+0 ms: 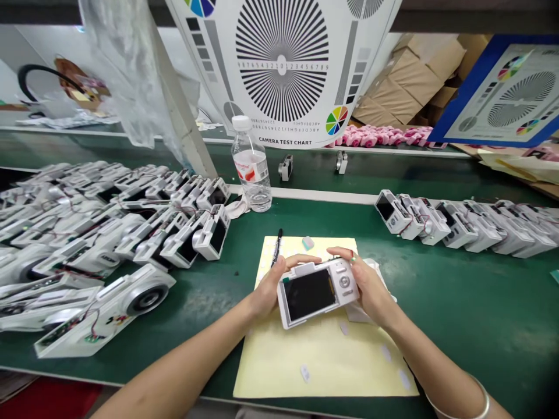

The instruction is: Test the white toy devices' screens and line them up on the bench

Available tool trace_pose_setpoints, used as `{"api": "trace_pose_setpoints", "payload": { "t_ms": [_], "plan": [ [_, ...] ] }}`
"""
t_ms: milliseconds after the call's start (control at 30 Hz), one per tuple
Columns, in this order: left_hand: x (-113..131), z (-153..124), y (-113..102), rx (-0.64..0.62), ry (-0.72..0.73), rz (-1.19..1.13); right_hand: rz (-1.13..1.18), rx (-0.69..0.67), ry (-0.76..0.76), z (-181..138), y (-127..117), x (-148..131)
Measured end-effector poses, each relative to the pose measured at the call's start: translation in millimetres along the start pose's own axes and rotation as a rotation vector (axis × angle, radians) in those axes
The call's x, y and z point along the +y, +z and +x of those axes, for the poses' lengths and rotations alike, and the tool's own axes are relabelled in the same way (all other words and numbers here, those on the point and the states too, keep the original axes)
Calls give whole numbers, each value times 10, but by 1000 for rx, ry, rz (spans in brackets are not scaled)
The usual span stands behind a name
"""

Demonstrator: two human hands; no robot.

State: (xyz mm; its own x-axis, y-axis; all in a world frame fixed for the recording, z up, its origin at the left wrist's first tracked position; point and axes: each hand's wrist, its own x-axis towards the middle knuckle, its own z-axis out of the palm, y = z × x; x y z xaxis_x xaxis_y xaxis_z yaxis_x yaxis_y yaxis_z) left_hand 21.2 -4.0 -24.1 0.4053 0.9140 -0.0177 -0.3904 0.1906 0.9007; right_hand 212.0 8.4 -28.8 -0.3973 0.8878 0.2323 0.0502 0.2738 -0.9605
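Note:
A white digital camera (308, 295) is held in front of me, its dark screen and round button pad facing me. My left hand (271, 286) grips its left end, with fingers along the top edge. Around the right end wraps my right hand (369, 288), a finger resting on top near the corner. Beneath lies a yellow sheet (305, 355) with small pale scraps on it. Partly hidden behind my right hand is another white object (356, 314), whose kind I cannot make out. A black pen (276, 247) lies past my left hand, beside a small eraser-like piece (308, 242).
Many open white camera bodies (131, 227) with exposed wires crowd the left. A row of similar cameras (463, 224) stands at the right. A water bottle (253, 169) stands at the back, below a hanging test chart (282, 75). A blue-framed chart (502, 93) hangs right.

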Motion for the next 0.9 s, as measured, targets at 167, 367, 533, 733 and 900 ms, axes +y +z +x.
{"api": "trace_pose_setpoints", "payload": {
  "t_ms": [167, 367, 533, 733, 900],
  "plan": [
    [17, 26, -55, -66, -7, 93, -207, 1, -198, -21, 71, 22],
    [18, 45, -92, -26, 43, 65, -103, 221, -17, -7, 36, 63],
    [-59, 17, -111, -35, 247, 634, -260, 373, -139, 6, -16, 95],
    [-169, 10, -100, 82, 444, 1090, -331, 319, -397, 21, -6, 150],
    [-192, 3, -96, 102, 559, 1076, -333, 285, -444, 35, -27, 123]
  ]
}}
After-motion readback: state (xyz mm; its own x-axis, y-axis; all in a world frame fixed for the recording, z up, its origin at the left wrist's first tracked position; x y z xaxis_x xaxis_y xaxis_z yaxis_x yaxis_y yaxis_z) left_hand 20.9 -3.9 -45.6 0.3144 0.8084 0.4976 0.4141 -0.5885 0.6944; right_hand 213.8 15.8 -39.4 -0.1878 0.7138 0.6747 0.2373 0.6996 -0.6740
